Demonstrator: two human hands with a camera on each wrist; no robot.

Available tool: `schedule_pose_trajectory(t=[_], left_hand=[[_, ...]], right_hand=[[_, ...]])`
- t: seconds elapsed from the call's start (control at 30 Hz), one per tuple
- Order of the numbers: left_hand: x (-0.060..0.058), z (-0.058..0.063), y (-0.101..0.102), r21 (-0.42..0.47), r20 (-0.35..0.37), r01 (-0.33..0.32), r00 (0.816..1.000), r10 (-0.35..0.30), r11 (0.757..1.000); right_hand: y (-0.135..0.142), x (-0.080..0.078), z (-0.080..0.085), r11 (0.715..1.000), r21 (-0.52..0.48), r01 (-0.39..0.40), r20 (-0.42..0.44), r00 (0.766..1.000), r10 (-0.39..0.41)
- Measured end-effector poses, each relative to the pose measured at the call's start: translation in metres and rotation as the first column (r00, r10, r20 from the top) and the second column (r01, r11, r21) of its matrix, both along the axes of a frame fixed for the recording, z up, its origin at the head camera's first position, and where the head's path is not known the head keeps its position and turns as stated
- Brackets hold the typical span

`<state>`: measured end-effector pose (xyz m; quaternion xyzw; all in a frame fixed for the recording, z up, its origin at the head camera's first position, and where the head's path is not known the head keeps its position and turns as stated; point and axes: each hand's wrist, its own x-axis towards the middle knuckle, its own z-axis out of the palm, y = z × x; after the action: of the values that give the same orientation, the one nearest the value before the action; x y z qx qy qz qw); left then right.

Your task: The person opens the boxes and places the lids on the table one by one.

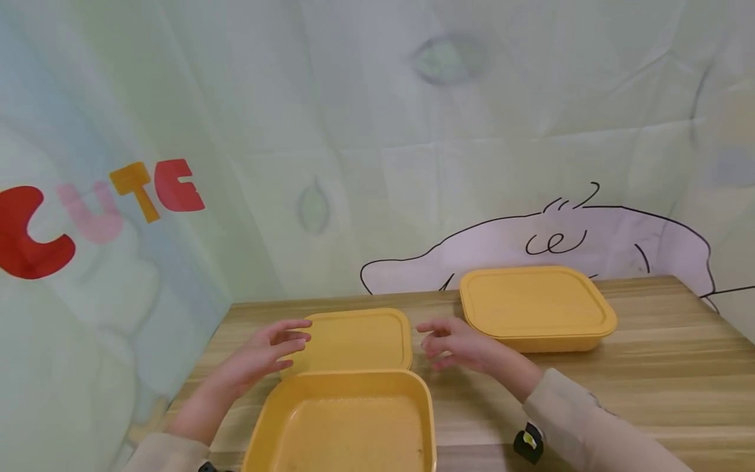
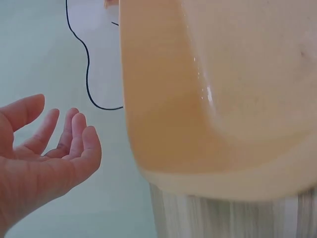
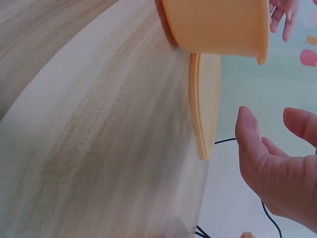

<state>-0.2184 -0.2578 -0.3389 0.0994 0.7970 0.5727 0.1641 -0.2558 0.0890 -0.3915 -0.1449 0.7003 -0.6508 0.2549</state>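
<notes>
Lidless yellow box [image 1: 354,432]: stands upright on the wood-grained surface [image 1: 666,373], nearer the left edge than the right; its near part runs out of the head view. Its position in front of the person presumably keeps it within reach of both hands.

Yellow lid [image 1: 362,337]: lies flat behind the box, toward the far left corner, its near side hidden. Laid there, it seems meant to leave the box's mouth uncovered.

Lidded box [image 1: 537,305]: at the far edge, toward the far right corner, apparently set aside.

Left hand [image 1: 256,360]: fingers spread and slightly bent, thumb apart, holding nothing. Right hand [image 1: 463,347]: fingers loosely bent and parted, holding nothing. The pair face each other across the lid, a stance consistent with two-sided handling.

Differences between views: the head view overlaps left fingertips and lid, so contact cannot be judged there; the left wrist view shows that hand in the air beside the box. It also shows a glossy inner corner. Only the right wrist view discloses the lid's thin, stepped edge and a gap between it and the right hand.
</notes>
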Motion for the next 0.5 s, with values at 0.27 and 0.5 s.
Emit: schedule_pose_trajectory(t=[0.27, 0.5], left_hand=[[0.003, 0.005, 0.017, 0.000, 0.001, 0.015, 1.000, -0.015, 1.000], [0.001, 0.007, 0.037, 0.010, 0.025, -0.003, 1.000, 0.003, 1.000]], right_hand=[[0.012, 0.008, 0.006, 1.000, 0.011, -0.007, -0.012, 1.000, 0.007], [0.027, 0.017, 0.010, 1.000, -0.001, 0.004, -0.005, 1.000, -0.004]])
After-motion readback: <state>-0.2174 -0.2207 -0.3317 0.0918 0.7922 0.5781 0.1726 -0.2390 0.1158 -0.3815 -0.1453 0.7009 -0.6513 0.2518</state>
